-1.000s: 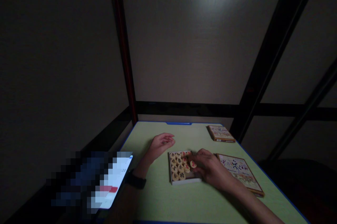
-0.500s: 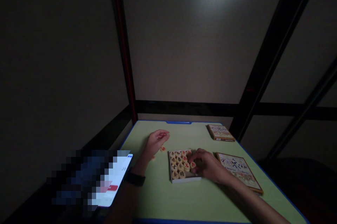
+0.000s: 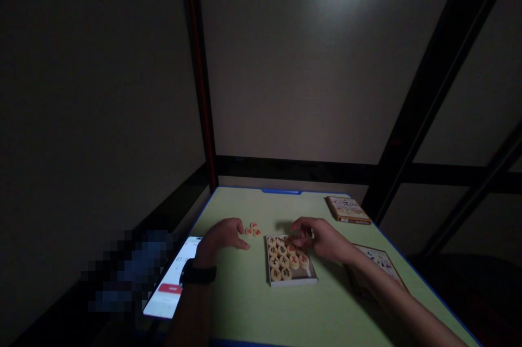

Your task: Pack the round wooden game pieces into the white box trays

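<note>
Round wood-coloured discs [image 3: 294,261], inscribed with black or red Chinese characters, sit in a shallow white box [image 3: 293,283] on the pale green table [image 3: 253,303]. The right hand [image 3: 320,236] half-curls over its far right corner; any grip cannot be told. The left hand [image 3: 227,234], thumb spread, holds nothing beside three red-lettered discs [image 3: 256,233].

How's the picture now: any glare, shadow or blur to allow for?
Head view, upper part: dim, with soft glare on the wall. Head view, left: the phone screen shines bright, coarse pixel blocks beside it. Head view, table: the right hand looks slightly soft, a faint shadow beyond its fingers; characters on the loose pieces are hard to read.
</note>
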{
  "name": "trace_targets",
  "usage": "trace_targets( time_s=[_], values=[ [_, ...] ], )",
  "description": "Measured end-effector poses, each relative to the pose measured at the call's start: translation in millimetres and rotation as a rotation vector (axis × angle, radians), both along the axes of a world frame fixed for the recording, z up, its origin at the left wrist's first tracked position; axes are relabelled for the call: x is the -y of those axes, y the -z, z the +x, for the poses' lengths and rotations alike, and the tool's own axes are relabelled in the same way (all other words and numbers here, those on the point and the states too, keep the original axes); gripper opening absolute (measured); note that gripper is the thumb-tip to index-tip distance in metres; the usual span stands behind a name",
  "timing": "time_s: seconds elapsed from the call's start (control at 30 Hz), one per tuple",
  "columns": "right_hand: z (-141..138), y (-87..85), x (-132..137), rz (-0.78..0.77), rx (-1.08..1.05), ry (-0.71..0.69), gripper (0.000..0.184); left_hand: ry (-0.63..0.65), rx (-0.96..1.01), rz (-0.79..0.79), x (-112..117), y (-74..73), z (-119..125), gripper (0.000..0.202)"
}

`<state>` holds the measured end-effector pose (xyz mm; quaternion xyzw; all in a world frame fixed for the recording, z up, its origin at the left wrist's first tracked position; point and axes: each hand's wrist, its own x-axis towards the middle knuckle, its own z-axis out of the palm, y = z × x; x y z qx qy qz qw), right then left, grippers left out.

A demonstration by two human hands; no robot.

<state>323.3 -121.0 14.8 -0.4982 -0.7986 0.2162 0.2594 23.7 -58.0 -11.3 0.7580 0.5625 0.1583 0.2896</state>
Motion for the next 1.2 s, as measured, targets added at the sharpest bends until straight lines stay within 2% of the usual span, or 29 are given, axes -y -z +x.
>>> trace_targets(
  time_s=[0.1, 0.23, 0.4, 0.5, 0.6, 0.73, 0.87, 0.97, 1.07, 1.2],
  values=[
    [-26.0, -0.4, -29.2, 0.009, 0.021, -0.096, 0.02, 0.02, -0.033, -0.028, -3.8, 4.9, 1.1, 0.033],
    [-71.9, 11.5, -68.6, 0.11, 0.208, -0.167, 0.034, -0.002, -0.086, -0.02, -7.2, 8.7, 1.8, 0.025],
    [-102.8, 18.4, -99.3, 0.1, 0.415, -0.315, 0.039, -0.095, -0.118, 0.115, -5.7, 8.1, 3.7, 0.015],
    [-104.3, 15.7, -108.0, 0.058, 0.48, -0.383, 0.039, -0.073, -0.08, 0.179, -3.8, 6.8, 5.8, 0.012],
    [-102.3, 14.1, -113.0, 0.063, 0.52, -0.393, 0.037, -0.015, -0.053, 0.16, -3.8, 6.0, 8.1, 0.014],
    [-100.4, 16.7, -113.2, 0.092, 0.562, -0.341, 0.027, -0.042, -0.048, 0.125, -5.1, 7.0, 10.5, 0.016],
    [-97.1, 19.7, -105.4, 0.131, 0.575, -0.271, 0.021, -0.037, -0.04, 0.184, -4.7, 9.3, 10.8, 0.016],
    [-93.1, 20.7, -99.7, 0.16, 0.556, -0.244, 0.023, -0.042, -0.076, 0.212, -4.0, 9.0, 10.2, 0.014],
    [-89.5, 21.8, -97.7, 0.192, 0.486, -0.239, 0.025, -0.042, -0.061, 0.24, -3.5, 5.0, 10.6, 0.008],
    [-86.5, 23.2, -93.1, 0.242, 0.231, -0.271, 0.023, -0.021, 0.151, 0.25, -3.5, -0.8, 16.3, 0.006]
  ],
)
